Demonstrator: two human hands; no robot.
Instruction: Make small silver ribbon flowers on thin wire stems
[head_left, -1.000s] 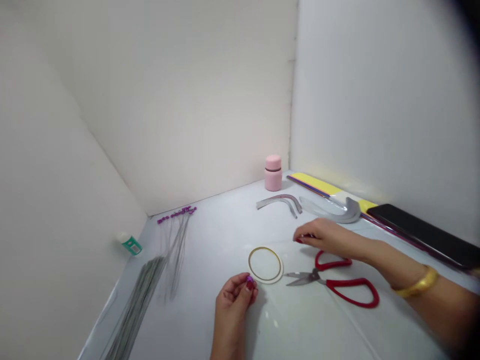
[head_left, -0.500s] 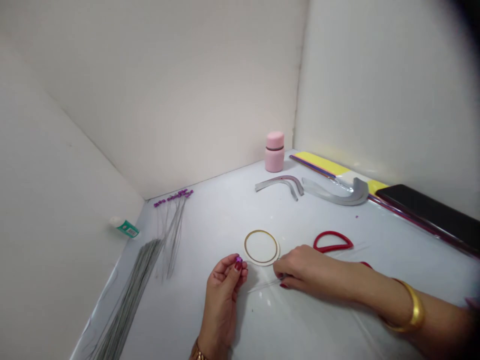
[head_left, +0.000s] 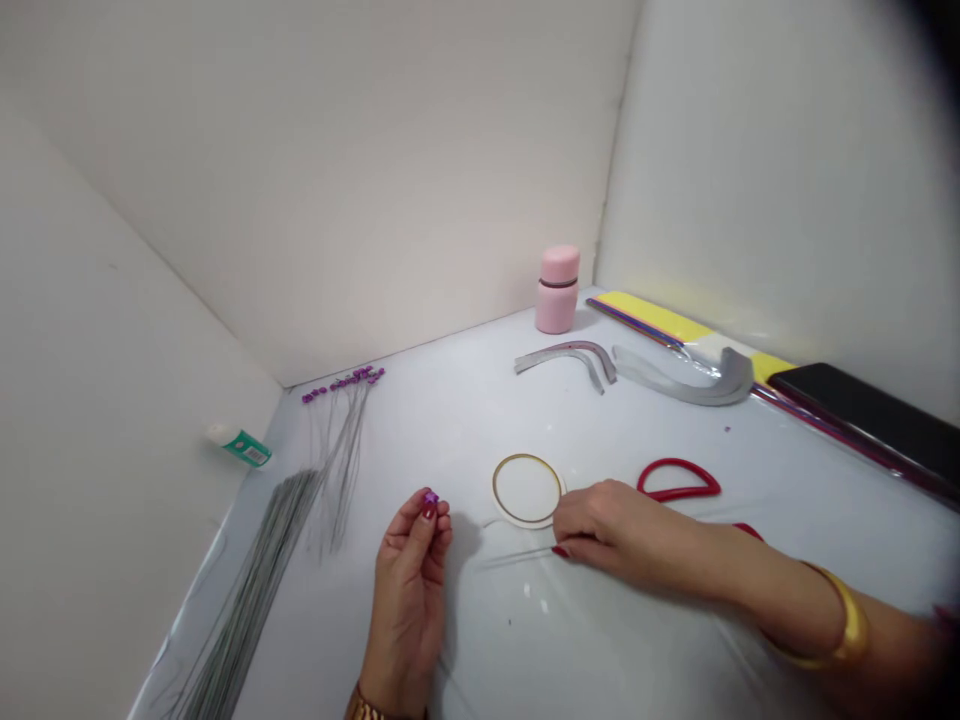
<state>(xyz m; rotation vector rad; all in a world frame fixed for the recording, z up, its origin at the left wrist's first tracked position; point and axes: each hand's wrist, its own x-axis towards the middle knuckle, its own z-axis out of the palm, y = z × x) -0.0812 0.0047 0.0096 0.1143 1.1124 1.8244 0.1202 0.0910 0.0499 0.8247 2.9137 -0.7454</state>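
My left hand [head_left: 409, 590] pinches a small purple bead [head_left: 430, 498] between thumb and fingertip, left of the ring. My right hand [head_left: 622, 535] holds a thin silver wire [head_left: 517, 556] in its fingertips, and the wire runs left across the white sheet. Those fingers sit against the edge of a gold-rimmed white ring [head_left: 527, 490]. Red-handled scissors [head_left: 679, 480] lie beyond and under my right hand, with their blades hidden.
A pink jar [head_left: 557, 290] and grey curved strips [head_left: 566, 360] stand at the back. Purple-tipped wires [head_left: 341, 385] and a grey wire bundle [head_left: 247, 570] lie left, near a green-labelled tube [head_left: 240, 445]. A black phone [head_left: 862, 420] lies along the right wall.
My left hand has moved left, away from the ring, and the bead now shows between its fingers. My right hand stays near the ring with the wire. The view has tilted slightly.
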